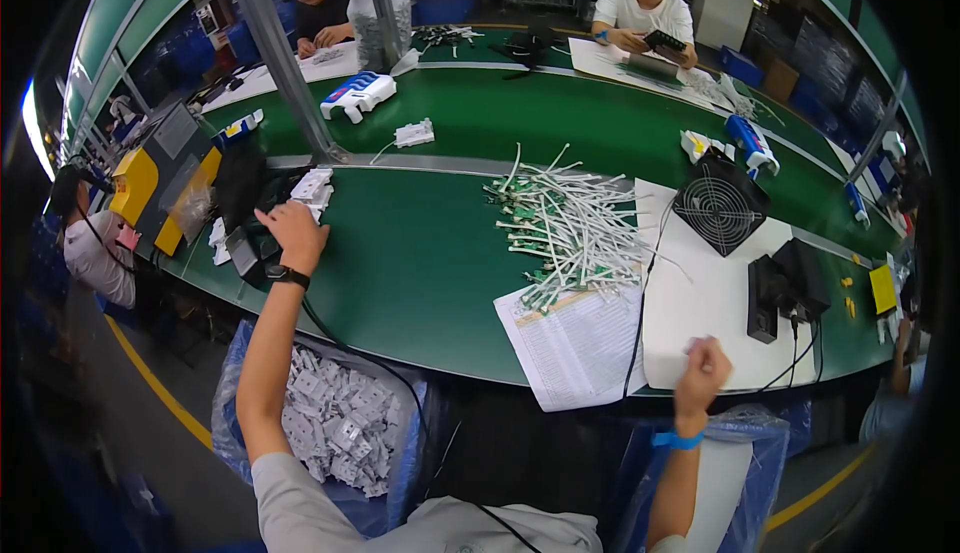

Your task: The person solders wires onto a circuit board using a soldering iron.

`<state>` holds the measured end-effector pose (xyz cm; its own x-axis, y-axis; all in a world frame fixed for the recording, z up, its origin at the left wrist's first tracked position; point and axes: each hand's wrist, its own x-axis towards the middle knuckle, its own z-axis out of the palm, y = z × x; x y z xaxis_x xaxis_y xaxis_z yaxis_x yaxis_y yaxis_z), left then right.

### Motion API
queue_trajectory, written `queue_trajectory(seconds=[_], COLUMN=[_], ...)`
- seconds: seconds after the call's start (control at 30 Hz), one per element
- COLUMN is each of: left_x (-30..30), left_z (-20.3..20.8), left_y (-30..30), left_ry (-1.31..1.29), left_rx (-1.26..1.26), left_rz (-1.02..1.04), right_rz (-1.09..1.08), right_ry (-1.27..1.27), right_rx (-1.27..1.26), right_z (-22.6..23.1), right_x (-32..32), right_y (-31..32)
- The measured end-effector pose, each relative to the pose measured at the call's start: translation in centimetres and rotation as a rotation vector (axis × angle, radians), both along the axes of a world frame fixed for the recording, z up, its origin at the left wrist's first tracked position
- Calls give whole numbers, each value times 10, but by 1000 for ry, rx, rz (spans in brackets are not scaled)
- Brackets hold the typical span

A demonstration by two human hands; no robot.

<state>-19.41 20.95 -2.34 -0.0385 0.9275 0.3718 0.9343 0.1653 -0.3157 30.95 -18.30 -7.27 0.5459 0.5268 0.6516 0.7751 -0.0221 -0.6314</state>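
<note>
My left hand (295,233), with a black watch on its wrist, reaches over the left side of the green bench. Its visible fingers are stretched out, beside a small stack of white plastic parts (313,191) and a black device (248,248). My right hand (703,373), with a blue band at the wrist, hovers over the near edge of a white board (690,313). Its fingers are curled closed; whether something small is in them is hidden by blur. Between the hands lies a heap of white cables with green ends (570,223), partly on a printed sheet (575,348).
A blue-lined bin (230,383) full of white parts stands below the bench at left. A black fan (720,203) and black power adapters (785,288) sit at right. A metal post (280,53) rises at the bench's far edge. Co-workers sit beyond the green conveyor (460,113).
</note>
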Motion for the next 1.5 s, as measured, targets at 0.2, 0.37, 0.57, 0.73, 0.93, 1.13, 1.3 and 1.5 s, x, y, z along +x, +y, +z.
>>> queue_trajectory(seconds=[0.2,0.37,0.57,0.73,0.93,1.13,1.3,1.5], left_x=[-35,-22,37,70,132,179,212,257], left_z=[-17,8,27,1,-11,7,15,34], left_y=[5,-25,-72,-89,-103,-142,-176,-208], left_ry=[-78,-164,-795,-1402,-1797,-2063,-1988,-2050], left_rx=[166,259,211,-137,-398,-734,-765,-960], left_rz=[-142,-259,-695,-793,-732,-590,-677,-727], right_rz=[640,588,513,366,478,615,679,666], right_ry=[-346,-619,-455,131,568,496,469,642], right_rx=[-127,-262,106,345,469,316,197,71], right_z=[69,41,73,86,114,165,142,114], right_x=[-114,-114,-104,-101,-73,-86,-79,-54], right_y=[110,151,146,169,179,139,132,96])
